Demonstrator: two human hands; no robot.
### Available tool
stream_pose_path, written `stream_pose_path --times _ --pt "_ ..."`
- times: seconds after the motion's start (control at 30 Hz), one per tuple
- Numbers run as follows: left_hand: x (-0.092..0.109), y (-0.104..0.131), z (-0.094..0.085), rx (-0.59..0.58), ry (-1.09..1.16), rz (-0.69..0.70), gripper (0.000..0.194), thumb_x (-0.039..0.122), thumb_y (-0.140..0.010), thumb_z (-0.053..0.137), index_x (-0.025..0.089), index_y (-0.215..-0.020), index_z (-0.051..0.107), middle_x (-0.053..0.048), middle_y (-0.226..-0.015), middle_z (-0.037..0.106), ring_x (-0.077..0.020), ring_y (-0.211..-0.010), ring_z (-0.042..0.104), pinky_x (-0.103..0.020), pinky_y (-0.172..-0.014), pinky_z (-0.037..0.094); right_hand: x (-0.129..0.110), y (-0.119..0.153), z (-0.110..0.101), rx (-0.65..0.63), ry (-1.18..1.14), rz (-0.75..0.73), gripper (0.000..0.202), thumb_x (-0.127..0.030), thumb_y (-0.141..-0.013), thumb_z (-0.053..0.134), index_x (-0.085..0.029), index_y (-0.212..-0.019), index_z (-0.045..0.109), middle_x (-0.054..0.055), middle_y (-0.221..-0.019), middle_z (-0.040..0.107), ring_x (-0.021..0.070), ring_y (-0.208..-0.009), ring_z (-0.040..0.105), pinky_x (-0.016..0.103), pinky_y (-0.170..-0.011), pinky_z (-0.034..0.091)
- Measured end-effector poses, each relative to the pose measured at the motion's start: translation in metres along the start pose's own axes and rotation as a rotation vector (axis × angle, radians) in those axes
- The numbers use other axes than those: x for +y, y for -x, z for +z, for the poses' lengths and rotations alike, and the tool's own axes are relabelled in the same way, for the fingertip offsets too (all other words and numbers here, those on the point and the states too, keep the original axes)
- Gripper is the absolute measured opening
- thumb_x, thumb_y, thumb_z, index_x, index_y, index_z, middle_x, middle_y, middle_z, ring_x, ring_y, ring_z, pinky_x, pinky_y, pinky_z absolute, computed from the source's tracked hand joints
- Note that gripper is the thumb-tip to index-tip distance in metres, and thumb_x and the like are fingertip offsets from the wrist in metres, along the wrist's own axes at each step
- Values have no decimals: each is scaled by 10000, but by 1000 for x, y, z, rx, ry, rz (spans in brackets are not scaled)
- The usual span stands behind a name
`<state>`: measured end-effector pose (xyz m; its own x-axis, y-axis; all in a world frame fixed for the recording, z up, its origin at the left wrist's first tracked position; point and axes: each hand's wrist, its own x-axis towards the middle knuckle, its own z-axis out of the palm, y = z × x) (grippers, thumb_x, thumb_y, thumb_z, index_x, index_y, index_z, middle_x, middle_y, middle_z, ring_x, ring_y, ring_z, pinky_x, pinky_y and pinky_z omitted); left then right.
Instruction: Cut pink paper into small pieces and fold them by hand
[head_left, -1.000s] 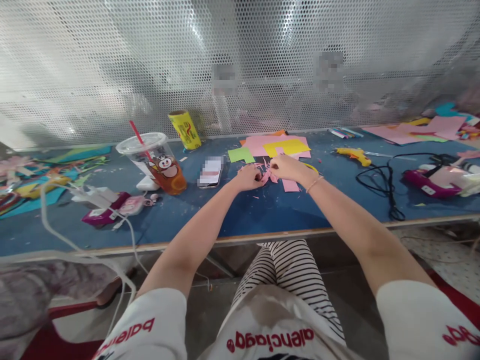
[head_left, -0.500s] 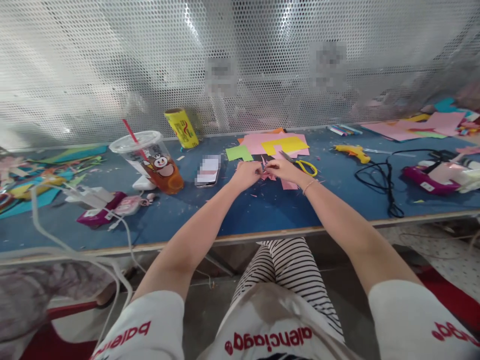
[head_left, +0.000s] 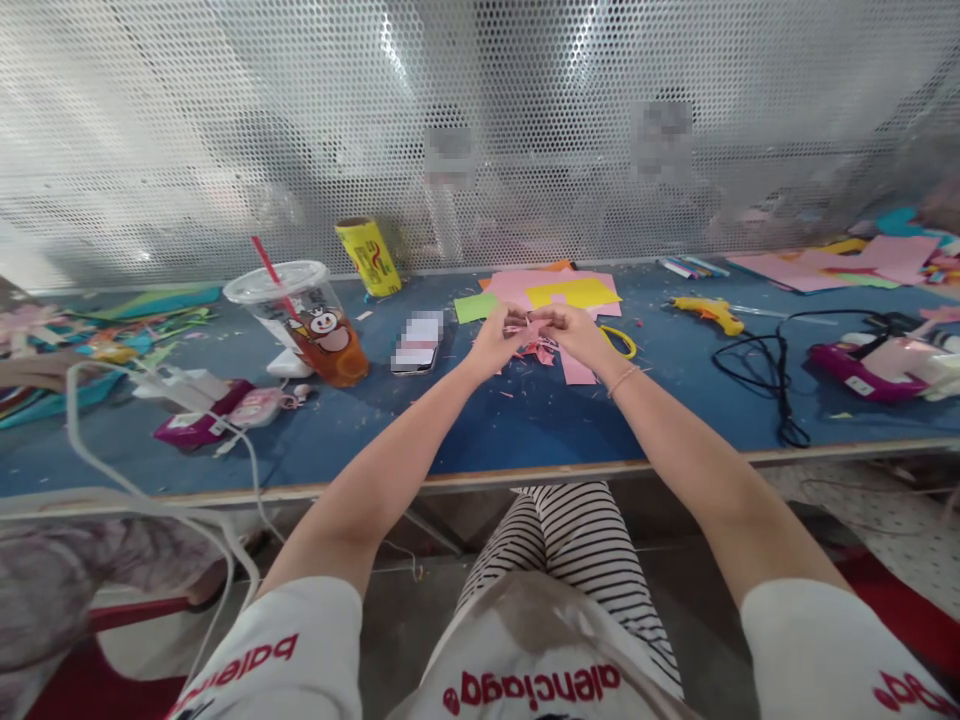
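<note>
My left hand (head_left: pixel 495 343) and my right hand (head_left: pixel 577 336) meet above the blue table, fingers closed in pinches on a small pink paper piece (head_left: pixel 527 328) between them. Its exact shape is partly hidden by my fingers. Below lie crumpled pink paper scraps (head_left: pixel 541 353). A pink paper strip (head_left: pixel 578 368) lies under my right wrist. Yellow-handled scissors (head_left: pixel 622 342) rest just beyond that wrist, their blades covered by my hand. Behind my hands, pink sheets (head_left: pixel 516 286) are stacked with a yellow sheet (head_left: pixel 576 293) and a green piece (head_left: pixel 474 307).
To the left stand a phone (head_left: pixel 418 342), a drink cup (head_left: pixel 330 335), a yellow roll (head_left: pixel 369 258) and a purple power strip (head_left: pixel 196 418). Another person's hand (head_left: pixel 49 371) reaches in at far left. On the right lie a yellow glue gun (head_left: pixel 709 313), black cable (head_left: pixel 780 375) and markers (head_left: pixel 691 268).
Both my hands have risen slightly off the table with the pink paper piece, uncovering scraps below. The scissors' blades are now hidden. Another person's hand has come in at far left.
</note>
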<state>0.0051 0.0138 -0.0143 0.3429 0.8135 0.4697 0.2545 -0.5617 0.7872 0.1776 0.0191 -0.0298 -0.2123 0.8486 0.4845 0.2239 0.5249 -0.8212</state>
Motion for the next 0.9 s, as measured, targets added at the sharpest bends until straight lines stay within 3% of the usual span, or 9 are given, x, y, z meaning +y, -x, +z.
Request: stream_pose_path --times 0.1,0.3,0.43,0.53,0.63,0.73,0.9 --pt "-2 -3 -1 26 95 -91 216 136 -716 578 152 -922 518 -48 -1000 575 -107 -822 591 -285 -787 467 -3 1 1 -25 52 -38 295 -125 -721 530 -185 -979 659 61 -1026 672 169 -939 621 344 -874 481" --pt "-6 -6 -3 63 200 -147 294 67 -619 613 128 -896 538 -35 -866 607 -107 -783 595 -277 -764 483 -2 1 8 -48 65 -84 335 -103 -719 503 -188 -1016 630 59 -1039 654 157 -933 607 325 -881 473" --pt "-7 -7 -3 50 218 -208 338 47 -600 597 137 -918 527 -16 -779 622 -95 -705 592 -277 -730 486 -4 -1 5 12 63 -41 362 -107 -704 521 -187 -1052 578 77 -1087 618 151 -872 609 313 -808 494" --pt "-9 -7 -6 45 170 -222 320 49 -589 586 138 -893 537 -19 -751 629 -101 -675 592 -281 -704 485 -3 1 -3 47 271 11 243 -148 -720 542 -167 -954 602 88 -975 637 171 -845 601 331 -788 483" --pt "-14 -6 -9 -12 11 -235 297 44 -568 565 140 -849 562 -26 -737 637 -120 -684 599 -271 -670 482 3 5 -9 -182 575 36 85 -228 -690 631 -159 -741 629 72 -770 645 192 -749 589 343 -750 464" --pt "-21 -6 -11 -109 -197 -254 295 68 -554 560 144 -837 596 -31 -765 655 -136 -685 602 -264 -632 476 11 9 -9 -382 665 75 73 -211 -665 660 -162 -713 635 61 -744 657 185 -705 592 304 -687 455" --pt "-27 -4 -9 -214 -369 -177 251 59 -551 533 144 -766 630 -32 -816 669 -145 -759 617 -262 -710 479 15 9 -9 -325 663 65 128 -149 -764 542 -157 -821 656 74 -853 686 164 -761 611 280 -704 448"
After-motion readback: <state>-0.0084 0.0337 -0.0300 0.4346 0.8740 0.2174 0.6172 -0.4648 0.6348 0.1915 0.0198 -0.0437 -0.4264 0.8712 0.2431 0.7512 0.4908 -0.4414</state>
